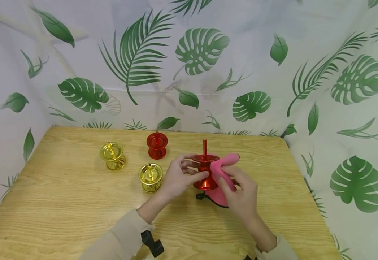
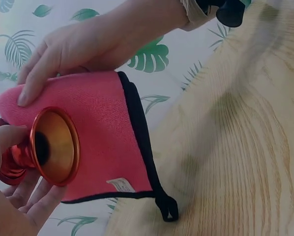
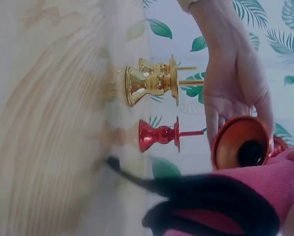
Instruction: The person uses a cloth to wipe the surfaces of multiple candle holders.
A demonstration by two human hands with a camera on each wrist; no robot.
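My left hand (image 1: 178,177) holds a shiny red candlestick (image 1: 205,183) upright above the table, thumb and fingers around its narrow middle. From its dish a thin rod points up. My right hand (image 1: 243,192) pinches a pink cloth (image 1: 217,197) with dark trim against the candlestick's right side. In the left wrist view the cloth (image 2: 100,147) hangs behind the candlestick's hollow base (image 2: 63,147), showing a small white label and a black loop at a corner. The right wrist view shows the same base (image 3: 230,145), partly covered by the cloth.
Left of my hands, a second red candlestick (image 1: 157,151) and two gold ones, one farther left (image 1: 115,163) and one near my left wrist (image 1: 150,180), stand on the wooden table (image 1: 78,209). A leaf-patterned sheet (image 1: 163,72) hangs behind and beside the table.
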